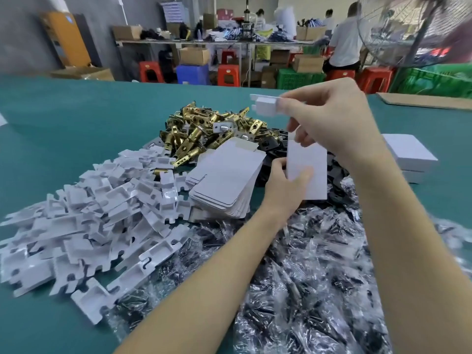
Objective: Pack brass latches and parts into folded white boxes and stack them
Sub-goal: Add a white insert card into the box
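Above the middle of the green bench [63, 118], the person's two hands work on a white box [307, 172] that is held upright in the air. The left hand [286, 182] grips the box from its left side, thumb across the front face and fingers curled behind. The right hand [329, 118] is higher up, its lower fingers touching the box's top edge, while its thumb and forefinger pinch a small white card insert [265, 104] held out to the left. Beneath the hands, a heap of clear plastic bags holding dark parts [306, 264] covers the near right part of the bench. A stack of flat white box blanks [227, 177] lies fanned just left of the left hand, leaning on the piles around it. Behind that stack, toward the far side of the bench, lies a pile of brass latches [204, 129], with dark metal pieces beside it on the right. A wide spread of loose white inserts [89, 213] fills the near left part of the bench. Toward the right edge, two folded white boxes [408, 157] sit one on the other, partly hidden by the right forearm. A sheet of brown cardboard [424, 100] lies at the far right corner. Beyond the bench stand red stools [228, 75], green crates [298, 77], cartons and a long worktable, with people seated there facing away.
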Available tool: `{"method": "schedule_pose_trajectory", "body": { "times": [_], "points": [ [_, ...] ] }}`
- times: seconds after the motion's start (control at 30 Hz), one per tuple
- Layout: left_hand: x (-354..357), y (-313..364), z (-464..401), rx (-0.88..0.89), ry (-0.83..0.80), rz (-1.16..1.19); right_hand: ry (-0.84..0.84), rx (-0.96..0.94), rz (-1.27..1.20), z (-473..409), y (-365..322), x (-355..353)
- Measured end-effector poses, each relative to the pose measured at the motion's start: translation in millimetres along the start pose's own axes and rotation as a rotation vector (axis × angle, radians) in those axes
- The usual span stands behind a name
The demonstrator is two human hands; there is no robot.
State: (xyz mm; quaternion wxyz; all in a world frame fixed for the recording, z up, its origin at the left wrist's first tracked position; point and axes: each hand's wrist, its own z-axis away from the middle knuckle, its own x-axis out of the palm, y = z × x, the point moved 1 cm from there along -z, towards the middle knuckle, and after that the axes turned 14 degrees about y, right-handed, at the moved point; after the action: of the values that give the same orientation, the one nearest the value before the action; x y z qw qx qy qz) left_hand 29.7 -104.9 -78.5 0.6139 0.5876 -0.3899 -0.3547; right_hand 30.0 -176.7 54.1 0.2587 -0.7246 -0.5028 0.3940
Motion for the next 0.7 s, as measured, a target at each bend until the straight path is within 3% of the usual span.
{"method": "schedule_pose_trajectory", "body": {
  "times": [0.17,0.3,0.47,0.7],
  "points": [
    [0.8,-4.1,-5.2,-0.012,0.015,0.077,0.121,0.283,-0.093,-9.2,38.5,-62.2],
    [0.6,-3.2,-4.5,-0.018,0.033,0.146,0.147,0.320,-0.121,-12.6,47.4,-81.0],
    [-0.8,-1.9,-1.6,0.056,-0.028,0.148,0.129,0.111,-0.048,-14.1,42.9,-81.9],
    [-1.4,2.1,3.2,0.243,-0.066,0.163,-0.033,-0.118,0.124,-12.4,29.8,-85.9]
  ]
}}
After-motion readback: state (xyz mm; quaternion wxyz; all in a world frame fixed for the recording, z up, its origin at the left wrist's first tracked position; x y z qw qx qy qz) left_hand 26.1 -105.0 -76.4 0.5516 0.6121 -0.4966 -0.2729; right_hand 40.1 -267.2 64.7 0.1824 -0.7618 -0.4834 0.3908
